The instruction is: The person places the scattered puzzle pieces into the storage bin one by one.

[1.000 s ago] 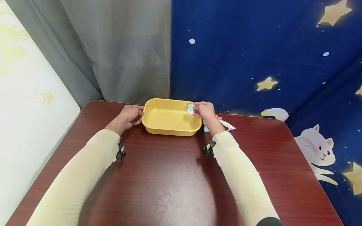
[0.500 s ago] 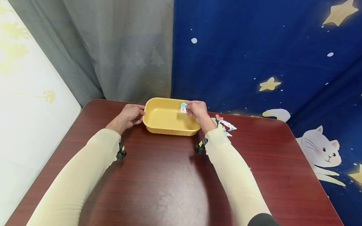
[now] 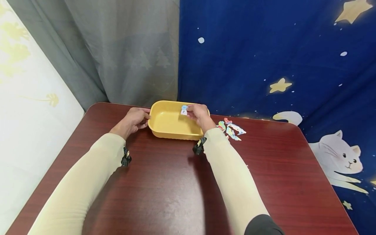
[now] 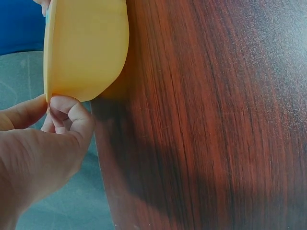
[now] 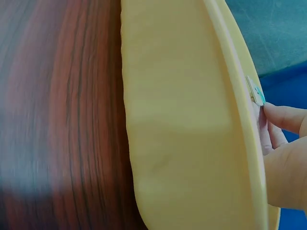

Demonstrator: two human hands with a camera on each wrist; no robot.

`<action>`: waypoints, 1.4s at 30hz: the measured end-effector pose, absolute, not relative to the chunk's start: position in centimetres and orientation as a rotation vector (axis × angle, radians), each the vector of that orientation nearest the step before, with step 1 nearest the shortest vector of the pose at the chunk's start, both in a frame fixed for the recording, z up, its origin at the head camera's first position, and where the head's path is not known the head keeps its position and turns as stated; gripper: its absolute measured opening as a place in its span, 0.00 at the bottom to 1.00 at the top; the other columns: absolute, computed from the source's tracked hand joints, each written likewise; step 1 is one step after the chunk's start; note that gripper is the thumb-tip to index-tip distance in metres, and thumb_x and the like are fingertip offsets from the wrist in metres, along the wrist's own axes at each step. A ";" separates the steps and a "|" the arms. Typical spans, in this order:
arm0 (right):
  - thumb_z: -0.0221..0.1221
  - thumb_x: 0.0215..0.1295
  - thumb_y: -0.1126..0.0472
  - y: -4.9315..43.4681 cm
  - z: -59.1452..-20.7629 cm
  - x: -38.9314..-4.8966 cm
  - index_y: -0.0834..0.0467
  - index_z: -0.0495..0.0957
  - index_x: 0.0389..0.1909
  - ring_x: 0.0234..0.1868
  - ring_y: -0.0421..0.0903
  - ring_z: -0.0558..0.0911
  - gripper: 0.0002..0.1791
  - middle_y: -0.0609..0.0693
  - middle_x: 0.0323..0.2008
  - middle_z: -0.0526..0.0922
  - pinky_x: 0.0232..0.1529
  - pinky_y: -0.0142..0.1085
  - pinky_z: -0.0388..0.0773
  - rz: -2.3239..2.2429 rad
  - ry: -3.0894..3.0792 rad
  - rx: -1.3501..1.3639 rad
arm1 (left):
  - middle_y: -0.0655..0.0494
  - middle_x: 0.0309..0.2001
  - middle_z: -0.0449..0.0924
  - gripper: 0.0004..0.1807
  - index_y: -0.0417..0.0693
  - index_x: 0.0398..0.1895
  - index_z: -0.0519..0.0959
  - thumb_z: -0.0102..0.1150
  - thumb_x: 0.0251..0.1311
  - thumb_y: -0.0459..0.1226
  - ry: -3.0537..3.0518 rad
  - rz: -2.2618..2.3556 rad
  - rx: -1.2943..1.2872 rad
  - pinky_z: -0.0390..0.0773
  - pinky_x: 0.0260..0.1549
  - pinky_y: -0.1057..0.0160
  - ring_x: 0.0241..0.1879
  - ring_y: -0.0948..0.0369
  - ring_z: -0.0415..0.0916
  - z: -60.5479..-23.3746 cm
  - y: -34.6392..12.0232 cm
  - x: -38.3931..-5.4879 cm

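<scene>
A yellow plastic basin (image 3: pixel 170 122), oblong with rounded corners, stands at the far edge of the table. At its left end my left hand (image 3: pixel 136 118) pinches the rim between thumb and fingers, seen up close in the left wrist view. My right hand (image 3: pixel 198 113) reaches over the basin's right part and pinches a small flat blue-and-white piece (image 3: pixel 184 110) with a dark mark on it. In the right wrist view this piece (image 5: pixel 255 91) shows nearly edge-on above the rim, and the basin's near wall (image 5: pixel 177 115) hides part of the fingers.
Several colourful, irregular flat pieces (image 3: pixel 233 130) lie on the dark red wooden table (image 3: pixel 164 182) right of the basin. Behind hang a grey curtain (image 3: pixel 138 49) and a blue star-patterned curtain (image 3: pixel 235 65), close to the table's far edge.
My right hand has moved left from the basin's right rim to over its inside, carrying the small piece. More of the colourful pieces show now. The left hand has kept its hold.
</scene>
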State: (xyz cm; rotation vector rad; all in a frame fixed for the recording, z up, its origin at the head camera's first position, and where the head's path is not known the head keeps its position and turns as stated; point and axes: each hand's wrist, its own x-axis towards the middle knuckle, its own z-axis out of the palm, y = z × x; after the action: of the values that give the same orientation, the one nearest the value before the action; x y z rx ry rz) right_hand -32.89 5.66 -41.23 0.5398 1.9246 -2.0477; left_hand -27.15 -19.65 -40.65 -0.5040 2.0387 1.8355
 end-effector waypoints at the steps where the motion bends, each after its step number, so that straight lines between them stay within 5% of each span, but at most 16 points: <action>1: 0.61 0.61 0.71 5.4 -41.3 -33.1 0.61 0.82 0.48 0.24 0.41 0.80 0.14 0.54 0.39 0.82 0.28 0.29 0.81 -2.052 1.911 0.536 | 0.52 0.37 0.73 0.24 0.45 0.67 0.68 0.48 0.68 0.31 2.036 1.839 -0.506 0.82 0.32 0.69 0.24 0.65 0.72 -40.6 -19.6 -27.2; 18: 0.60 0.60 0.73 2.3 -42.5 -34.1 0.62 0.81 0.51 0.21 0.40 0.80 0.17 0.53 0.28 0.82 0.24 0.28 0.80 -2.037 1.763 0.530 | 0.52 0.36 0.75 0.24 0.42 0.67 0.67 0.49 0.67 0.29 2.043 1.839 -0.467 0.77 0.24 0.71 0.23 0.64 0.72 -40.3 -19.4 -27.7; 36: 0.62 0.59 0.74 -0.8 -44.2 -33.6 0.64 0.80 0.54 0.22 0.40 0.80 0.20 0.57 0.39 0.84 0.27 0.28 0.82 -1.956 1.763 0.505 | 0.50 0.33 0.74 0.23 0.40 0.65 0.68 0.48 0.67 0.29 2.115 1.782 -0.476 0.75 0.21 0.70 0.21 0.64 0.70 -40.1 -19.3 -27.4; 42: 0.61 0.60 0.74 -1.1 -44.4 -33.8 0.66 0.79 0.53 0.21 0.40 0.82 0.18 0.57 0.35 0.86 0.28 0.29 0.83 -1.940 1.782 0.499 | 0.51 0.31 0.73 0.23 0.40 0.65 0.68 0.48 0.67 0.29 2.106 1.789 -0.487 0.76 0.20 0.70 0.20 0.64 0.70 -40.2 -19.2 -27.5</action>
State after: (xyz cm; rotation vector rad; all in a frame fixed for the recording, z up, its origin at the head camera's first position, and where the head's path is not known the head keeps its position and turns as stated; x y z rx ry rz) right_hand -33.80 -1.06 -44.39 0.4987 1.7823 -1.9403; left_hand -27.49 -19.22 -40.17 -0.4874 2.1061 1.7887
